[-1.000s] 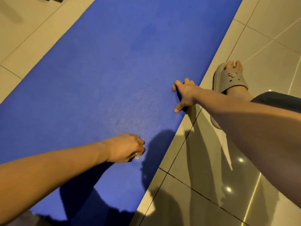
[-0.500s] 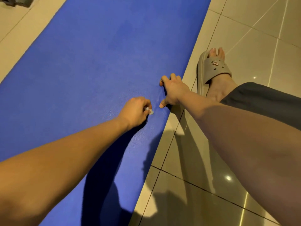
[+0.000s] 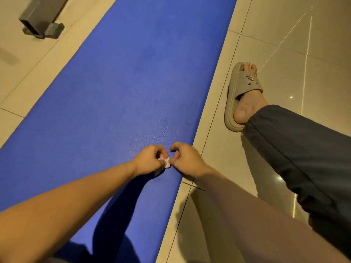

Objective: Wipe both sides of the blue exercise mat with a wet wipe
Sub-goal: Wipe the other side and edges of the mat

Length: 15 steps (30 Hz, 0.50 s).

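Pinching a small, crumpled wet wipe (image 3: pixel 165 161) between them, the two hands meet over the near right part of the blue exercise mat (image 3: pixel 133 82). The left hand (image 3: pixel 149 161) has its fingers curled tightly round the wipe's left side, so most of the wad is buried in the fist and only a pale, bunched corner shows. The right hand (image 3: pixel 187 161) comes in from the other side with its fingers bent; thumb and forefinger close on the wipe's right edge, and the other fingers curl loosely behind. Whether the wipe touches the mat or is held a little above it I cannot tell, though the arms' shadows fall on the mat just beneath them. The mat lies flat and unrolled on the pale tiled floor (image 3: pixel 284 35), running from the bottom left away to the top of the view, and its right long edge passes just beside the right hand. Its surface shows faint darker and lighter patches near the middle and close to the hands. To the right of the mat, on the tiles, a foot in a grey slipper (image 3: pixel 241 86) points away, near the mat's edge but not touching it. A dark grey trouser leg (image 3: pixel 294 149) runs from the foot toward the lower right corner. At the top left, off the mat, the end of a dark metal bar (image 3: pixel 40 18) rests on the floor.
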Each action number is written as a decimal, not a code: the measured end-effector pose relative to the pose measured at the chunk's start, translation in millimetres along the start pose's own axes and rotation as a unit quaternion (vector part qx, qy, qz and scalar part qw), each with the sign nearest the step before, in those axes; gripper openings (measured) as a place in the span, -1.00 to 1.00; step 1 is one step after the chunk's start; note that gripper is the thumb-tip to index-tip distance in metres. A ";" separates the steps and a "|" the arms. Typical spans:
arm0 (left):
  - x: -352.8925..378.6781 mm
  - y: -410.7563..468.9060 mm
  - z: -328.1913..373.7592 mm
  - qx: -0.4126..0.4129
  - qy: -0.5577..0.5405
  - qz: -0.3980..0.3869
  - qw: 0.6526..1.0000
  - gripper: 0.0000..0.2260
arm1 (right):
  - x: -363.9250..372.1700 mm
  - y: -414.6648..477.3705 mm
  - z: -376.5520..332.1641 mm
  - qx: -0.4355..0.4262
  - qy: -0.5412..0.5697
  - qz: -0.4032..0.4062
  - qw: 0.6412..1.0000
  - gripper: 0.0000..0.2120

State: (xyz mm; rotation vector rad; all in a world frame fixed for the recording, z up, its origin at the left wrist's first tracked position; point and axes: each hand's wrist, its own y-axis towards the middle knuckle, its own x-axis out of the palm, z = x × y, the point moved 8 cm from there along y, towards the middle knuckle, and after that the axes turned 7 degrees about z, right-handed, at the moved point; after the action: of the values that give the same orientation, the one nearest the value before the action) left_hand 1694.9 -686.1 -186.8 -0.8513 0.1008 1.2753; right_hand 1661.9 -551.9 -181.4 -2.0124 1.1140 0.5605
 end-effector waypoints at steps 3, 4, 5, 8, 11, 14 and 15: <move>-8.5 -0.7 -10.1 -0.045 0.002 0.060 0.997 -0.75 | 22.2 -13.8 -3.3 -0.033 0.004 0.001 0.999 -0.69; -13.7 -1.3 -14.3 -0.060 0.023 0.088 0.994 -0.72 | 25.1 -14.2 -4.4 -0.042 0.004 0.015 0.999 -0.71; -18.7 -2.3 -18.3 -0.071 0.035 0.109 0.991 -0.70 | 26.7 -13.6 -5.9 -0.051 0.003 0.029 0.998 -0.71; -21.8 -5.0 -25.5 -0.083 0.021 0.095 0.992 -0.83 | 32.4 -10.2 -17.1 -0.098 -0.027 0.058 0.993 -0.78; -30.5 -8.6 -26.2 -0.056 0.042 0.081 0.994 -0.90 | 39.7 -8.5 -31.3 -0.131 -0.084 0.061 0.986 -0.87; -59.5 -11.5 -28.8 -0.035 0.198 0.123 0.972 -0.68 | 32.9 2.8 -34.9 -0.161 -0.159 0.073 0.971 -0.88; -64.0 -11.9 -33.7 -0.041 0.243 0.106 0.963 -0.57 | 23.5 11.9 -31.3 -0.161 -0.173 0.093 0.967 -0.90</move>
State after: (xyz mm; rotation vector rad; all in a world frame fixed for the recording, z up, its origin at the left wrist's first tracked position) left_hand 1696.8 -757.8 -171.8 -1.2406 0.5464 1.2499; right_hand 1664.6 -592.7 -182.6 -1.9817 1.0492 1.2064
